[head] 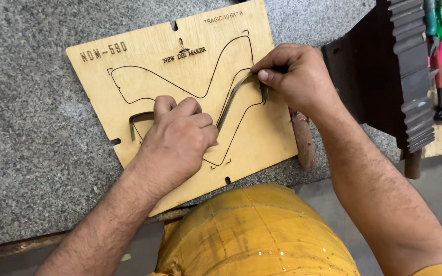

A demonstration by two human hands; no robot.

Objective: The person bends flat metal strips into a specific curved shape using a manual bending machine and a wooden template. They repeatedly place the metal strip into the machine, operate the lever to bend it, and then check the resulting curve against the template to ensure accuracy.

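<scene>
A grey speckled stone slab (pixel 31 153) is seen filling most of the view, and a flat plywood board (pixel 262 140) is laid on it, tilted a bit, with its lower corner hanging just past the slab's near edge. A curvy outline is cut through the board as a thin slot, kinda like 2 swooping lobes meeting in a V near the middle. A mustard-yellow cloth (pixel 257 235) is seen bunched up below the slab's near edge, right under the board. Off the slab's right edge a dark metal block with a ridged strip (pixel 410 76) is standing, with some green and red handled tools (pixel 441 46) hung beside it. The left hand (pixel 180 138) is pressed down on the board's lower middle, fingers curled into a loose fist, nothing seen gripped in it. The right hand (pixel 295 74) is pinched shut on a thin steel strip (pixel 234 97), which is bent along the slot's right-hand curve near the board's right edge and partly seated in it.
</scene>
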